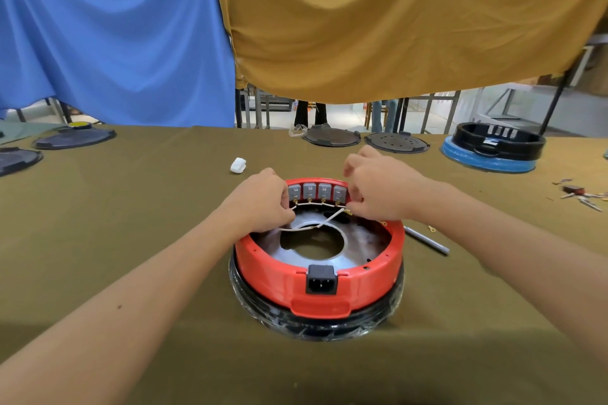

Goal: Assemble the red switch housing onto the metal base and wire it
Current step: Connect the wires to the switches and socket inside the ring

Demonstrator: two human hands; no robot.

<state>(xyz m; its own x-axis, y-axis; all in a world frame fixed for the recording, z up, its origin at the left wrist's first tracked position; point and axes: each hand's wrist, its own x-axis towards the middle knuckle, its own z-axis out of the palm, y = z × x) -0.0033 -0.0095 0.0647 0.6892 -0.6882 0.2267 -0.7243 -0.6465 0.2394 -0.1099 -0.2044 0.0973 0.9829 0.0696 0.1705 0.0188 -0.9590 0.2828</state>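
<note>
- Head view: red switch housing [317, 276] sits ring-like on the metal base [329, 248], centre of the olive table cloth [131, 223], w/ a black plastic-wrapped part [316, 327] under it.
- Black power inlet [321, 279] is fitted in the near wall of the housing.
- Far wall carries four grey switches [316, 191] in a row; a white wire [317, 203] runs along their lower terminals, so that link looks done.
- Left hand [263, 199] curls its fingers at the left end of the row, pinching a wire; exact contact is hidden by the fingers.
- Right hand [378, 187] pinches the brass-tipped end of a loose white lead [324, 223] by the rightmost switch.
- That lead crosses the base's centre hole, not yet tidy.
- Judgement: housing-on-base step is finished; wiring is mid-way. Prob. left: seat the held terminal, route the loose lead, hook up the inlet; can't see its rear.
- Grey tool [427, 240] and a spare ring terminal [431, 228] lie just right of the housing; more bits [582, 196] far right.
- White wad [238, 165] beyond the left hand.
</note>
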